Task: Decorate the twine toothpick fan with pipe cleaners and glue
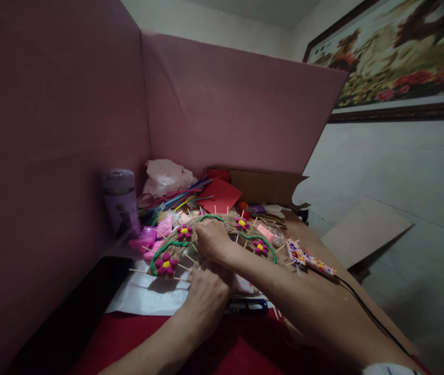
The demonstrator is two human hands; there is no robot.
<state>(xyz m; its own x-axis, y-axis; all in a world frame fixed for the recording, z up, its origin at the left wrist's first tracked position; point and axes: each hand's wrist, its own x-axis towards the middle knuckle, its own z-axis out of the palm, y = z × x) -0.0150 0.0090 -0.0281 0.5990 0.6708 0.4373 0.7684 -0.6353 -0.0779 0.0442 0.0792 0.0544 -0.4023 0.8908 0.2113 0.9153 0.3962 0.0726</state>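
Pink panels wall in the bench; toward its front edge, a twine ring is above a white sheet. The right hand curls over it, the left hand just below; I cannot tell what their fingers grip, if anything. Steadying by bare twine, clear of the flowers, seems wise.

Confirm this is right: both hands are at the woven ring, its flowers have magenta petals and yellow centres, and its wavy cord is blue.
No: the wavy cord is green, not blue, as the head view shows. The rest stands: the left hand and right hand are at the woven ring, and its flowers have magenta petals and yellow centres.
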